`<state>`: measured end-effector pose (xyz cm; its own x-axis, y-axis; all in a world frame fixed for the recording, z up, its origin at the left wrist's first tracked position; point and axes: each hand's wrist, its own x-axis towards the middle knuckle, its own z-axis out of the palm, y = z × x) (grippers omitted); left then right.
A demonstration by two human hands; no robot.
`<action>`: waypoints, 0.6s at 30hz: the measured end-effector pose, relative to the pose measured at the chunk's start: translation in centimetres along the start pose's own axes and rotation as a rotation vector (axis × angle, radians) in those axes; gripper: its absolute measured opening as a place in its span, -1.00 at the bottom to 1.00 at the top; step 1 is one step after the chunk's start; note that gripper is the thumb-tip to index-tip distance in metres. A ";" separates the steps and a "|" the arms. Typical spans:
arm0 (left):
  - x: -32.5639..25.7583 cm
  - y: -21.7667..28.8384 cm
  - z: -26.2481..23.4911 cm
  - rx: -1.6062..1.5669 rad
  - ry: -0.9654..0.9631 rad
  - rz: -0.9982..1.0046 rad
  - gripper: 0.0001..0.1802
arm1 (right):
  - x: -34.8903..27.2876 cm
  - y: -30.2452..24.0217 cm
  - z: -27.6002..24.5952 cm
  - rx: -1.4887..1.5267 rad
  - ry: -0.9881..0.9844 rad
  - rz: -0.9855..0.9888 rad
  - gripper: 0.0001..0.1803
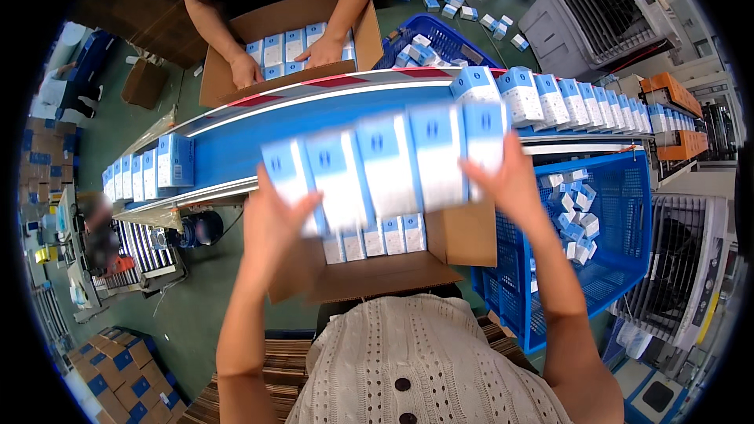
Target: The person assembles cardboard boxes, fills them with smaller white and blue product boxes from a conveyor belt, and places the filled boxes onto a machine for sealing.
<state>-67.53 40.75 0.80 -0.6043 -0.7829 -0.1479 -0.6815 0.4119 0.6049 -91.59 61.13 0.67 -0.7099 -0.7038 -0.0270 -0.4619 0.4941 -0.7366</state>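
A row of several blue-and-white boxes point(385, 161) is squeezed side by side between my two hands, slightly blurred. My left hand point(281, 208) grips the row's left end, and my right hand point(503, 180) presses on its right end. The row is in the air, over the near edge of the blue conveyor belt point(314, 115) and above an open cardboard carton point(385, 275). Inside that carton stand more boxes of the same kind point(393, 235); the held row hides its far part.
More boxes line the belt at the right point(565, 102) and left point(149, 171). Opposite, a co-worker's hands point(323, 49) rest on boxes in another carton point(287, 8). Blue crates point(503, 310) with loose boxes stand right and beyond the belt; an air cooler point(601, 8) stands far right.
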 end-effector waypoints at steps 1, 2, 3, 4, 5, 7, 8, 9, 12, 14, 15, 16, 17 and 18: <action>-2.5 -1.0 0.3 0.023 -0.051 -0.023 -0.23 | -2.8 0.3 1.0 0.025 -0.043 0.057 -0.41; -4.5 -2.9 1.5 0.025 -0.143 -0.131 -0.20 | -5.5 1.4 2.7 0.011 -0.100 0.090 -0.41; -5.5 -5.2 3.6 0.043 -0.199 -0.172 -0.12 | -7.6 3.0 4.4 -0.015 -0.143 0.132 -0.41; -5.7 -7.8 5.9 -0.004 -0.270 -0.235 -0.05 | -8.5 4.9 6.6 -0.043 -0.164 0.184 -0.39; -4.9 -9.0 7.7 -0.066 -0.325 -0.309 -0.18 | -9.1 6.9 9.3 -0.070 -0.189 0.240 -0.36; -2.3 -14.6 14.2 -0.352 -0.274 -0.296 -0.03 | -8.0 10.3 15.1 -0.195 -0.099 0.059 -0.40; -1.0 -16.9 17.7 -0.403 -0.171 -0.246 0.04 | -6.6 12.7 18.8 -0.246 -0.157 -0.051 -0.41; 0.7 -19.7 20.5 -0.326 -0.170 -0.237 0.07 | -5.2 14.9 22.1 -0.296 -0.213 -0.165 -0.43; 4.2 -18.5 25.0 0.057 -0.239 -0.515 0.00 | -2.1 19.9 28.2 -0.538 -0.275 0.036 -0.54; 6.8 -17.0 24.5 0.424 -0.486 -0.444 -0.33 | 0.3 20.8 28.0 -0.177 -0.336 0.270 -0.61; 6.4 -18.0 23.7 0.619 -0.736 -0.338 -0.49 | 0.7 19.0 28.0 -0.439 -0.603 0.235 -0.71; 6.0 -17.8 23.6 0.845 -0.671 -0.134 -0.68 | 1.2 17.4 27.4 -0.686 -0.866 0.139 -0.78; 5.9 -18.3 23.1 0.867 -0.597 -0.098 -0.63 | 3.0 16.0 26.8 -0.765 -0.851 0.069 -0.81; 6.4 -16.8 22.8 0.842 -0.659 -0.107 -0.66 | 2.6 16.0 26.3 -0.836 -0.853 0.039 -0.83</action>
<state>-69.38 39.46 -28.19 -0.4563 -0.5323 -0.7131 -0.6572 0.7419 -0.1332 -86.88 53.80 -28.97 -0.2952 -0.6367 -0.7124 -0.8751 0.4794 -0.0659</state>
